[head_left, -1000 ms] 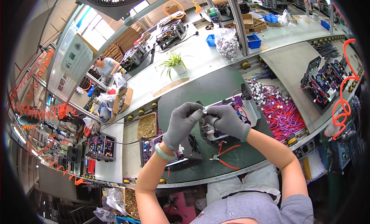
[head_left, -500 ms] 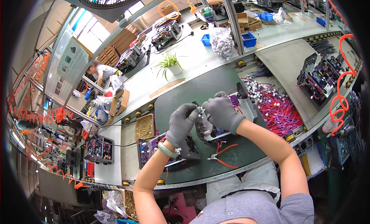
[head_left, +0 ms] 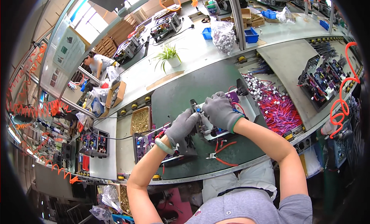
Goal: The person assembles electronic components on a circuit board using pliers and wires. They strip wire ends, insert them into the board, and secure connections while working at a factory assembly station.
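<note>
Both my hands wear grey gloves and work over an open metal chassis [head_left: 252, 113] with purple circuit boards and wires, on the dark green mat [head_left: 169, 96]. My left hand [head_left: 183, 125] is at the chassis's left end, fingers pressed together; anything in them is hidden. Over the middle of the chassis, my right hand [head_left: 221, 111] has its fingers curled down on the parts, and their tips are hidden. A second open chassis [head_left: 143, 147] lies partly under my left wrist. Side cutters [head_left: 225, 161] with orange handles rest on the mat below the first chassis.
Right of the mat lie many red and purple wire leads [head_left: 279, 116] with white connectors. A box of small brass-coloured parts [head_left: 141, 120] stands to the left. Beyond are a potted plant [head_left: 174, 62], a bag of white parts [head_left: 223, 38] and a blue bin [head_left: 251, 35]. Another person [head_left: 101, 62] stands far left.
My left hand has dipped slightly, and its fingers have come down closer to the chassis's left end. My right hand stays over the chassis. The whole view has shifted a little.
</note>
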Demonstrator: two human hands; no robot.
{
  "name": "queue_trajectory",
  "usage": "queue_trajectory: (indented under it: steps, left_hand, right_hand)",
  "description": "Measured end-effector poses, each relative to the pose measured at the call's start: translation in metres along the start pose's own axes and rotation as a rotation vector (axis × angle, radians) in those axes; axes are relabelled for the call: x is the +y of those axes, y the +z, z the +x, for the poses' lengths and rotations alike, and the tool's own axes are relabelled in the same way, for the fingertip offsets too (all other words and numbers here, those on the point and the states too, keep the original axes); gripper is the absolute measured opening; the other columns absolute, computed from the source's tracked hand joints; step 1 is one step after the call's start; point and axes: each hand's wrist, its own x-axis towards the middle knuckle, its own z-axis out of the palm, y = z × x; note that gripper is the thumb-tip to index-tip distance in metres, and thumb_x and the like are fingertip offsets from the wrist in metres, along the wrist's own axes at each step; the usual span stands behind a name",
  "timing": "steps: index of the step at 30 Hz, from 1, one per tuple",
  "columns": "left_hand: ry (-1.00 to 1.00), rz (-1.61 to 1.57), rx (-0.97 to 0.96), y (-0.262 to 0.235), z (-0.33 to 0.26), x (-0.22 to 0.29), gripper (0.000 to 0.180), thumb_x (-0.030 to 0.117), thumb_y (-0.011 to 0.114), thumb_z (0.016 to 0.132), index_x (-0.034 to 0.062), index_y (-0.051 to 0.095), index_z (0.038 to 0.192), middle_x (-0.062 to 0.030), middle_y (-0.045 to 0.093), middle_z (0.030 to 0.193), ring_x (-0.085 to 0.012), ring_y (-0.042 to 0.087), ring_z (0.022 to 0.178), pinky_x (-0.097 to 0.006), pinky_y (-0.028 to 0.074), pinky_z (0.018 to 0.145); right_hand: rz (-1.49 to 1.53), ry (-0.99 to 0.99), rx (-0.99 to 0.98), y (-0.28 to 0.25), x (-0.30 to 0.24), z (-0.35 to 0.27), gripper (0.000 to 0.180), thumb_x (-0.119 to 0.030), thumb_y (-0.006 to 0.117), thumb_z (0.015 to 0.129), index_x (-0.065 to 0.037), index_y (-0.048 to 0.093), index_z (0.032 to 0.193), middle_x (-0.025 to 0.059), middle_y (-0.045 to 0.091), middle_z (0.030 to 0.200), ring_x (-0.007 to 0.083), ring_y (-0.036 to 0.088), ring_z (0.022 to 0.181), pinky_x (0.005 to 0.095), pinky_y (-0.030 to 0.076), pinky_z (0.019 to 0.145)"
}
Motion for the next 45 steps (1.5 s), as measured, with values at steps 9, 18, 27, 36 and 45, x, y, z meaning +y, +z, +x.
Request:
queue_trajectory:
  steps: [9, 18, 27, 36, 45]
  left_hand:
    - [0.054, 0.022, 0.035, 0.000, 0.001, -0.005, 0.041, 0.036, 0.044, 0.102, -0.0034, 0.053, 0.108, -0.0196, 0.066, 0.088, -0.0252, 0.069, 0.072, -0.038, 0.056, 0.064]
    - [0.055, -0.003, 0.034, 0.000, 0.002, -0.008, 0.039, 0.035, 0.044, 0.102, -0.0030, 0.052, 0.106, -0.0192, 0.066, 0.085, -0.0251, 0.069, 0.069, -0.038, 0.056, 0.063]
    - [0.063, -0.035, 0.028, 0.000, 0.003, -0.011, 0.039, 0.033, 0.045, 0.101, -0.0044, 0.053, 0.108, -0.0197, 0.067, 0.089, -0.0262, 0.070, 0.078, -0.039, 0.055, 0.071]
    - [0.066, -0.070, 0.020, 0.003, 0.003, -0.012, 0.040, 0.033, 0.045, 0.101, -0.0057, 0.051, 0.109, -0.0187, 0.065, 0.084, -0.0248, 0.068, 0.071, -0.038, 0.054, 0.067]
    - [0.185, -0.065, 0.048, 0.004, 0.016, -0.039, 0.036, 0.030, 0.046, 0.100, -0.0039, 0.051, 0.111, -0.0179, 0.065, 0.089, -0.0224, 0.065, 0.075, -0.036, 0.054, 0.067]
  right_hand:
    - [-0.004, -0.003, -0.004, -0.004, -0.003, 0.001, 0.014, -0.024, 0.067, 0.082, -0.016, 0.073, 0.093, 0.0084, 0.069, 0.099, 0.0254, 0.066, 0.100, 0.0423, 0.041, 0.096]
    - [-0.057, -0.037, -0.167, -0.016, -0.007, 0.011, 0.014, -0.023, 0.065, 0.083, -0.016, 0.073, 0.092, 0.0083, 0.071, 0.094, 0.0250, 0.068, 0.097, 0.0412, 0.042, 0.094]
    - [0.028, -0.055, -0.182, -0.020, 0.001, 0.014, 0.012, -0.017, 0.064, 0.080, -0.011, 0.071, 0.087, 0.0111, 0.069, 0.090, 0.0277, 0.068, 0.092, 0.0416, 0.042, 0.097]
    - [-0.022, -0.045, -0.079, 0.001, -0.006, 0.012, 0.015, -0.026, 0.065, 0.084, -0.015, 0.073, 0.089, 0.0083, 0.071, 0.090, 0.0245, 0.069, 0.092, 0.0409, 0.042, 0.091]
    - [0.036, -0.048, -0.161, 0.000, -0.002, 0.026, 0.019, -0.033, 0.068, 0.081, -0.016, 0.075, 0.083, 0.0089, 0.074, 0.082, 0.0247, 0.073, 0.084, 0.0398, 0.045, 0.085]
